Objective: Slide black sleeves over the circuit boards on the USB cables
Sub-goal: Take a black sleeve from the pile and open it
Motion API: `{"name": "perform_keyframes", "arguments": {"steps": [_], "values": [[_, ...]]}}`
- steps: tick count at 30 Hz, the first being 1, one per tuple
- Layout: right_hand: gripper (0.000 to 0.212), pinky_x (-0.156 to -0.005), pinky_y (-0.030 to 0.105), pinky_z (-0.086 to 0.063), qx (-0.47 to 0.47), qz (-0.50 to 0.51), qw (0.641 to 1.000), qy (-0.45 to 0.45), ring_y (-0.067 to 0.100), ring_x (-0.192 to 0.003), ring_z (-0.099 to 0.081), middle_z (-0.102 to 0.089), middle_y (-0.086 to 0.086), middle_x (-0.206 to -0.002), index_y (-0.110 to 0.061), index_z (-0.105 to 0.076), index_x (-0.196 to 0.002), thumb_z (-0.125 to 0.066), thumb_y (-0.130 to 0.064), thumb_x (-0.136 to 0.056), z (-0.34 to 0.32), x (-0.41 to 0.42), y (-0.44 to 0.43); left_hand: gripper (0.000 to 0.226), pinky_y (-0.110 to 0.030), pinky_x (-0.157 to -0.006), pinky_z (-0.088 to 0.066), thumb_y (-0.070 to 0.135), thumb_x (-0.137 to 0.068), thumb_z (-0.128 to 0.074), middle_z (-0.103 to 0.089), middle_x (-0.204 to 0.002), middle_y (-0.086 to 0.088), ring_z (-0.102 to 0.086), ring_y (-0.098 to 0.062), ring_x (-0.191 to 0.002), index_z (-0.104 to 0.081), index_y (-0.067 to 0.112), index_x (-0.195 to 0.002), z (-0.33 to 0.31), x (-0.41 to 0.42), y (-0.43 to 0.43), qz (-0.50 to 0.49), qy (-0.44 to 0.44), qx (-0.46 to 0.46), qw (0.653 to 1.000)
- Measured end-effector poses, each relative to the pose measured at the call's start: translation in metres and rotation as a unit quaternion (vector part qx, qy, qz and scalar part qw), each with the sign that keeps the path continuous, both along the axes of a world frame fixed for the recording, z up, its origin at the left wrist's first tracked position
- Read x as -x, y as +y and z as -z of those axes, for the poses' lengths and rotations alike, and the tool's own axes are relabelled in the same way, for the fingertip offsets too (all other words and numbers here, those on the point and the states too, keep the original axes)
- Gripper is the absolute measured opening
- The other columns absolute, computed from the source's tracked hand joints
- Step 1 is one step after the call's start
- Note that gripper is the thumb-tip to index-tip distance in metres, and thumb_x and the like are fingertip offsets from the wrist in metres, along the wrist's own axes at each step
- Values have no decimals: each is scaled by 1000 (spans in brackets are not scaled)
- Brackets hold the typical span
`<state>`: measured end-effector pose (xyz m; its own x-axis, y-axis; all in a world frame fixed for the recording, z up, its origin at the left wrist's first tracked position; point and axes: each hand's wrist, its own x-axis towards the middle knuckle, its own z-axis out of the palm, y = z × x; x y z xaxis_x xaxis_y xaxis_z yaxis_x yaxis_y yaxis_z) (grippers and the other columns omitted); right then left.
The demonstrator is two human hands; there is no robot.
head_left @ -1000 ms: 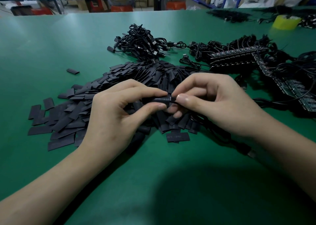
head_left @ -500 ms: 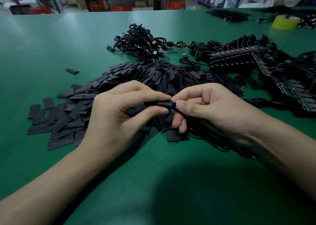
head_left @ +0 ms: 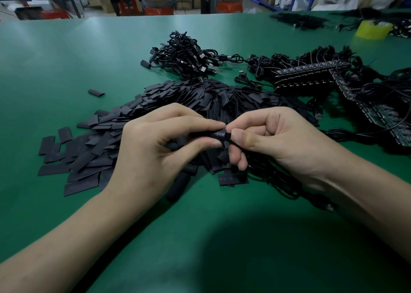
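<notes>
Closely, left hand [head_left: 151, 154] pinching black sleeve [head_left: 219, 135], right hand [head_left: 278, 143] curled, grip pinching cable [head_left: 288, 193].

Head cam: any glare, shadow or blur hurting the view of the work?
Head view: soft glare streaks on the green table far left; broad dark shadow on its near part, below the hands; the sleeve in left hand and cable in right hand are black against the black sleeve pile, low contrast; background soft.
</notes>
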<state>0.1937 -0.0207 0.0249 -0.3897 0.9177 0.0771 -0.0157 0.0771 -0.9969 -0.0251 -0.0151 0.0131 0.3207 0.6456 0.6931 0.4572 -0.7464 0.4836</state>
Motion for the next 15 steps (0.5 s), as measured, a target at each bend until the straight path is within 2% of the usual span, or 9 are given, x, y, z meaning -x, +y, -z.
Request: {"name": "perform_keyframes", "arguments": {"steps": [2,5,8,11,13,15], "values": [[12,-63,21,-55,-7,9,1000,1,14,-56,-65,-73,9,-69,-12,-75,-89,-70,-21,-82,-2,-1,1,21,-24,-76,-51,28,-86,-78,-74,-97,4,-69,-15,-85,-78,22,-107,1,-2,1,15,-35,66,997],[11,-61,20,-54,-15,10,1000,-10,13,-56,-65,-73,9,-69,-13,-77,-87,-71,-21,-83,-2,-3,1,14,-20,-79,-50,29,-88,-73,-78,-93,9,-71,-8,-88,-79,25,-101,3,-3,1,40,-95,169,980],[14,-62,19,-54,-31,13,999,-36,12,-58,-65,-74,9,-70,-10,-76,-91,-70,-21,-84,-1,-3,1,11,-27,-79,-56,29,-86,-76,-79,-90,7,-73,-9,-85,-81,26,-95,5,-3,2,44,-121,219,967],[6,-62,18,-53,-55,15,997,-61,12,-58,-67,-75,9,-71,-10,-76,-91,-70,-11,-91,-2,-2,1,11,-33,-77,-57,34,-82,-78,-79,-87,0,-71,-13,-81,-83,26,-90,5,-3,1,53,-138,257,955],[8,-62,17,-53,-68,18,995,-74,12,-59,-67,-76,9,-71,-10,-75,-91,-69,-6,-93,-2,-1,0,11,-31,-74,-56,33,-81,-79,-79,-86,-3,-69,-13,-79,-82,27,-89,5,-3,1,57,-151,283,945],[7,-63,18,-54,-75,19,994,-80,13,-59,-68,-76,9,-71,-9,-74,-91,-70,-5,-93,-1,0,-1,10,-22,-73,-53,32,-81,-80,-79,-86,-1,-68,-8,-78,-82,27,-89,4,-3,1,69,-157,303,937]]}}
